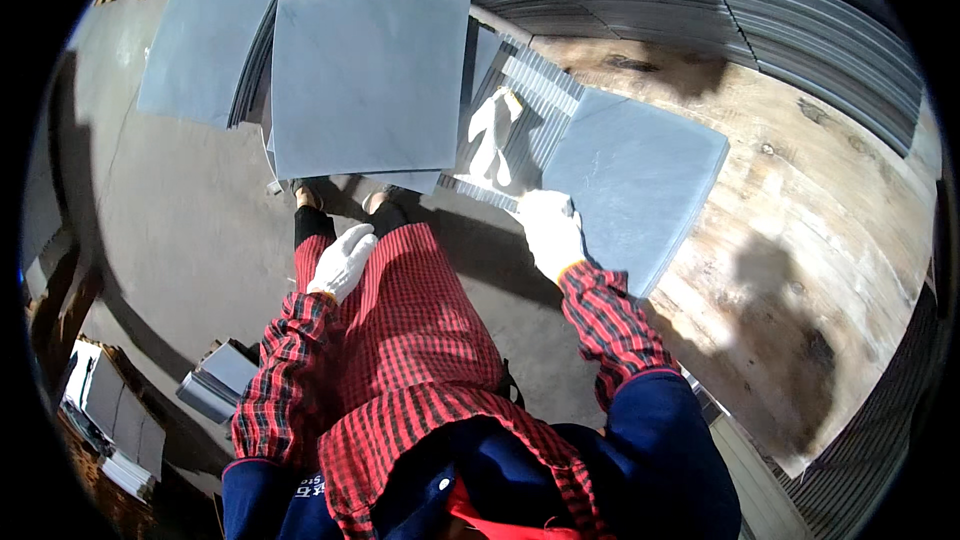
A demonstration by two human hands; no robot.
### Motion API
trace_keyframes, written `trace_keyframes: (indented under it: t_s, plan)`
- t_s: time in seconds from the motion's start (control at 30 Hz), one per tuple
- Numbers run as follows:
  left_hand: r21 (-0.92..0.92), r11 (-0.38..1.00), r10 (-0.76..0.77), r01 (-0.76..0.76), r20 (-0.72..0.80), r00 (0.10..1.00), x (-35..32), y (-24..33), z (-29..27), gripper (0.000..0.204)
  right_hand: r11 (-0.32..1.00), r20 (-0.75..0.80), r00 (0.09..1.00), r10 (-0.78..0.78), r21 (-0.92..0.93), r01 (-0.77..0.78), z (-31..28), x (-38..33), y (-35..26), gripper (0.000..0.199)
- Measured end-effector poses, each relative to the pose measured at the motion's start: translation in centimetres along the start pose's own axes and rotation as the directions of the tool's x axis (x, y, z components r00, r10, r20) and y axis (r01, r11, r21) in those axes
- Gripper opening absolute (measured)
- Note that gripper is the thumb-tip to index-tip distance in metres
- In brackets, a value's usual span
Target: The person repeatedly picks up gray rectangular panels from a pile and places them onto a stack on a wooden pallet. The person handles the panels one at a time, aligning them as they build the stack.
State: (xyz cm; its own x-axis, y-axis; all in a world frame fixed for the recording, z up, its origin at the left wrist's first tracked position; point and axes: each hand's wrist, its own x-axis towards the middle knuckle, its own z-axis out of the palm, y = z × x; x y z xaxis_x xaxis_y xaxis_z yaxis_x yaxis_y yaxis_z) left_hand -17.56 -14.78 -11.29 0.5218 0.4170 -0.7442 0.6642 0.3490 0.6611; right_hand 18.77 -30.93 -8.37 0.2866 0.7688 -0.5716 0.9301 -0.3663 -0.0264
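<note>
My left hand (342, 262), in a white knit glove, rests over the red checked apron (410, 300) with its fingers stretched out and nothing in it. My right hand (552, 232), gloved the same way, is curled closed beside the near left edge of a square grey slate tile (630, 175). Whatever its fingers hold, if anything, is hidden. Just beyond it, a loose white glove (494, 135) lies on a row of tiles (540, 90) standing on edge. Straight ahead, a large square grey slate tile (368, 80) lies flat on top of others.
Another stack of grey tiles (205, 55) stands at the far left. A pale wooden board (790, 220) stretches along the right, with long rows of edge-on tiles (800, 15) behind it. Small tile piles (222, 380) sit on the concrete floor (170, 220) at lower left.
</note>
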Motion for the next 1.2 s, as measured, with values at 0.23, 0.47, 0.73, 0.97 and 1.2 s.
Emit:
trace_keyframes:
  t_s: [0.23, 0.47, 0.73, 0.97, 1.2]
  plan:
    - [-0.195, 0.981, -0.041, 0.027, -0.069, 0.997, 0.6, -1.5, 0.1, 0.047, 0.868, -0.068, 0.963, -0.259, -0.453, 0.201, -12.6, 5.8, 3.3, 0.009]
    - [-0.164, 0.98, -0.117, 0.111, -0.028, 0.993, -1.0, -2.2, 0.2, 0.048, 0.891, -0.342, 0.93, -0.131, -0.453, -0.041, -8.8, 16.5, 7.1, 0.016]
    - [-0.131, 0.991, -0.021, 0.022, 0.008, 1.0, -0.2, -0.8, 1.1, 0.047, 0.999, -0.384, 0.923, -0.032, 0.026, 0.045, -1.9, 4.5, -0.9, 0.018]
    - [-0.189, 0.98, 0.053, -0.069, -0.086, 0.995, 1.2, -0.2, 0.4, 0.044, 0.941, -0.112, 0.969, -0.221, -0.286, 0.181, -6.8, 1.0, 0.5, 0.011]
    - [-0.301, 0.953, -0.001, -0.029, -0.098, 0.995, 0.1, -2.8, -1.2, 0.046, 0.815, -0.38, 0.914, -0.146, -0.57, -0.107, -18.9, 7.0, 7.5, 0.009]
